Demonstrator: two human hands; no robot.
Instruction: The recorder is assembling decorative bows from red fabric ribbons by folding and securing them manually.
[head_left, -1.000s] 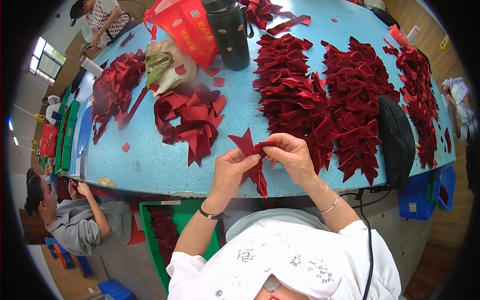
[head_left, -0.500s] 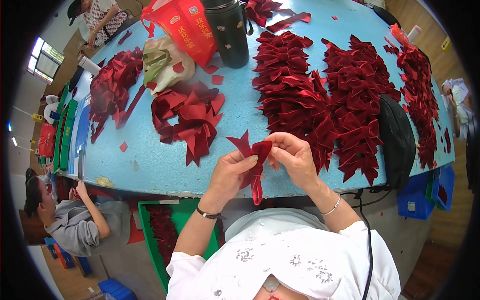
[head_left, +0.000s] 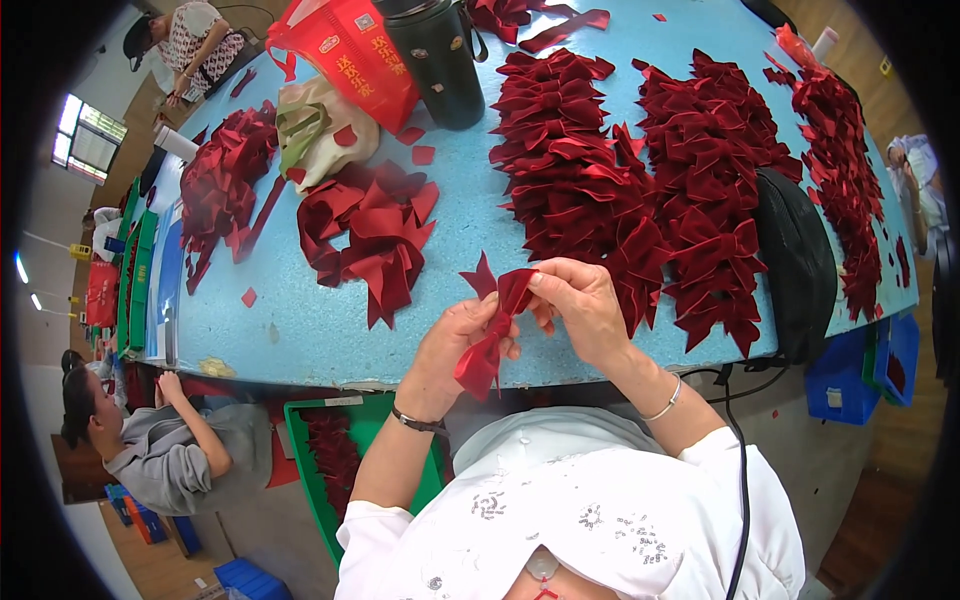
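Observation:
A dark red velvet bow (head_left: 484, 352) is held between my two hands over the near edge of the blue table. My left hand (head_left: 452, 345) pinches it around the middle, with one pointed tail sticking up beyond the thumb. The thumb and forefinger of my right hand (head_left: 582, 308) grip the bow's upper right loop. Beyond my hands, a loose heap of red ribbon strips (head_left: 375, 235) lies to the left. Just past my right hand, rows of finished-looking red bows (head_left: 575, 170) lie overlapped in columns.
A dark bottle (head_left: 438, 70), a red bag (head_left: 350, 60) and a cream cloth bag (head_left: 345, 150) stand at the back. A black bag (head_left: 795, 265) hangs at the right edge. Below the table is a green crate (head_left: 375, 420). Another person (head_left: 165, 430) sits at left.
The bow has turned in my hands, and a wide loop now shows at its lower end. My right hand has kept its pinch on the upper loop.

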